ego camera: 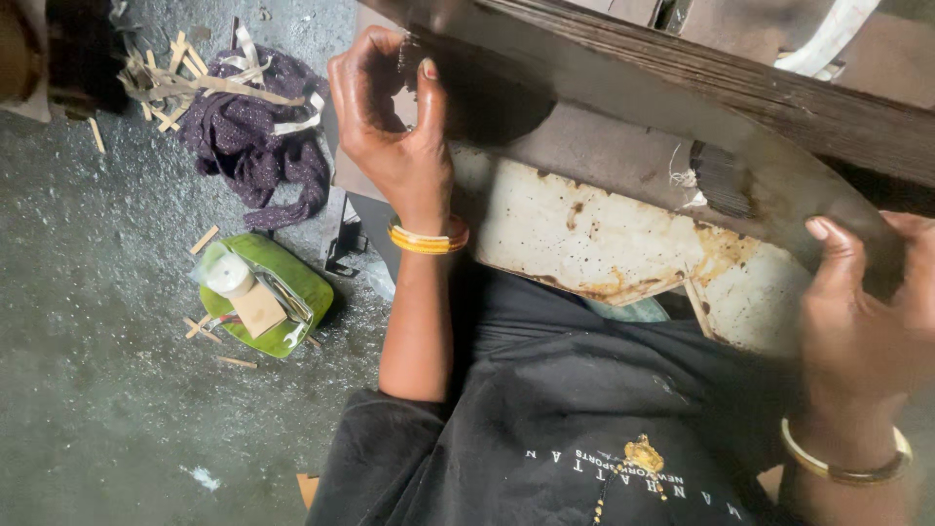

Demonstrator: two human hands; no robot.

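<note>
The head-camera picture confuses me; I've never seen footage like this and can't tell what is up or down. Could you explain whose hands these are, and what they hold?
The camera sits on a person's head and looks down, so you see their own arms, black shirt and the floor below. The left hand, with a yellow bangle on its wrist, pinches the far end of a long dark sheet with finger and thumb. The right hand grips the same sheet's near end. Beneath the sheet lies a rusty white metal panel, across the lap. On the grey concrete floor sit a green tray holding a white roll and small items, a purple cloth, and scattered tan strips. What the sheet is made of I cannot tell.
</note>
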